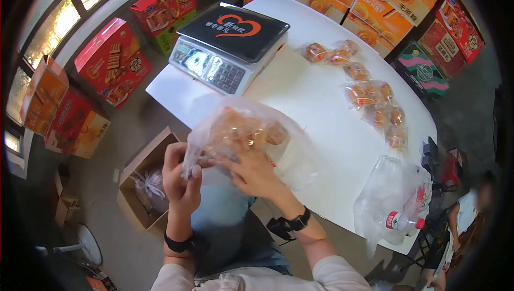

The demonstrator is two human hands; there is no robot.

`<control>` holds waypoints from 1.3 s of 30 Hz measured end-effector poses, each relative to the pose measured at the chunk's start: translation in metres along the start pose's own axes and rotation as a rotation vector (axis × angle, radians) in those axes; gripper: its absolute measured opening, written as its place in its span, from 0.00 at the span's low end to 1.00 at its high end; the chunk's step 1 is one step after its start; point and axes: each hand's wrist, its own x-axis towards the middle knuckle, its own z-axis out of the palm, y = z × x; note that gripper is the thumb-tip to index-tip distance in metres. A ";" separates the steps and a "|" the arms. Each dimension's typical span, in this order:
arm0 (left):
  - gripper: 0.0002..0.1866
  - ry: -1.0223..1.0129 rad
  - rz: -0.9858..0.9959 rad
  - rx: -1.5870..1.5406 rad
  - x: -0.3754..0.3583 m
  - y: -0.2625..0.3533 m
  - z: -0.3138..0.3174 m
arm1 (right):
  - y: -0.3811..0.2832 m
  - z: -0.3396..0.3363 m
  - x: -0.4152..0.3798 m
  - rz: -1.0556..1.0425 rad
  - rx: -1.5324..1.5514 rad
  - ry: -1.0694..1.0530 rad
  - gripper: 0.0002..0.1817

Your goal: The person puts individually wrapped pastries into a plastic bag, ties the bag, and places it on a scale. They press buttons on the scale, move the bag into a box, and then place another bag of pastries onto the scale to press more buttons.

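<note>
A thin clear plastic bag (300,154) with several wrapped bread buns (235,128) in it is in front of me at the near edge of the white table. My left hand (181,181) is closed on the bag's gathered edge at the left. Against the bag and the buns lies my right hand (259,172), fingers stretched out and apart; the plastic partly veils the fingertips. Just beyond the bag stands a digital scale (230,45) with a black top plate.
More wrapped buns (369,93) lie along the table's right side. At the near right corner are plastic bags (377,194) and a red-capped bottle (401,221). A cardboard box (136,205) stands on the floor at left. Snack cartons (115,63) surround the table; a person (463,216) is at far right.
</note>
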 end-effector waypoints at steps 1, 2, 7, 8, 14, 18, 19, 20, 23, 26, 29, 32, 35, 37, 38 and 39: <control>0.11 -0.003 0.002 -0.015 0.000 -0.003 0.001 | 0.001 0.001 0.001 -0.075 0.192 -0.039 0.25; 0.14 -0.048 0.015 0.026 0.000 -0.006 0.004 | 0.003 0.000 0.001 -0.150 0.385 -0.079 0.25; 0.15 -0.022 -0.078 -0.090 -0.001 -0.017 0.009 | 0.002 -0.043 -0.004 -0.061 0.751 0.051 0.22; 0.15 -0.003 -0.094 -0.079 -0.003 -0.020 0.009 | 0.004 -0.058 -0.008 -0.098 0.765 0.117 0.21; 0.14 -0.037 -0.024 -0.066 -0.006 -0.030 0.011 | 0.078 -0.107 -0.029 0.206 0.647 0.704 0.29; 0.12 0.017 -0.063 -0.073 -0.009 -0.033 0.014 | 0.192 -0.119 -0.016 0.505 0.319 0.818 0.19; 0.12 0.014 -0.068 -0.081 -0.010 -0.034 0.013 | 0.233 -0.115 -0.023 0.550 0.199 0.781 0.22; 0.12 0.028 -0.023 -0.031 -0.010 -0.037 0.012 | 0.263 -0.113 -0.027 0.553 0.193 0.779 0.22; 0.12 0.051 -0.001 -0.020 -0.013 -0.042 0.012 | 0.318 -0.109 -0.036 0.711 -0.370 0.503 0.30; 0.13 0.090 -0.042 -0.022 -0.017 -0.045 0.012 | 0.333 -0.107 -0.036 0.821 -0.669 0.315 0.38; 0.14 0.110 -0.065 -0.034 -0.019 -0.047 0.012 | 0.335 -0.103 -0.032 0.962 -0.741 0.154 0.40; 0.14 0.130 -0.118 -0.064 -0.022 -0.049 0.014 | 0.342 -0.097 -0.034 0.977 -0.794 0.131 0.40; 0.15 0.125 -0.147 -0.052 -0.025 -0.052 0.012 | 0.345 -0.093 -0.038 0.956 -0.761 0.157 0.39; 0.16 0.120 -0.146 -0.054 -0.025 -0.052 0.013 | 0.340 -0.092 -0.042 0.880 -0.736 0.228 0.39; 0.16 0.116 -0.144 -0.055 -0.024 -0.052 0.013 | 0.337 -0.092 -0.044 0.879 -0.736 0.227 0.39; 0.16 0.116 -0.145 -0.055 -0.024 -0.052 0.014 | 0.331 -0.092 -0.045 0.817 -0.716 0.242 0.39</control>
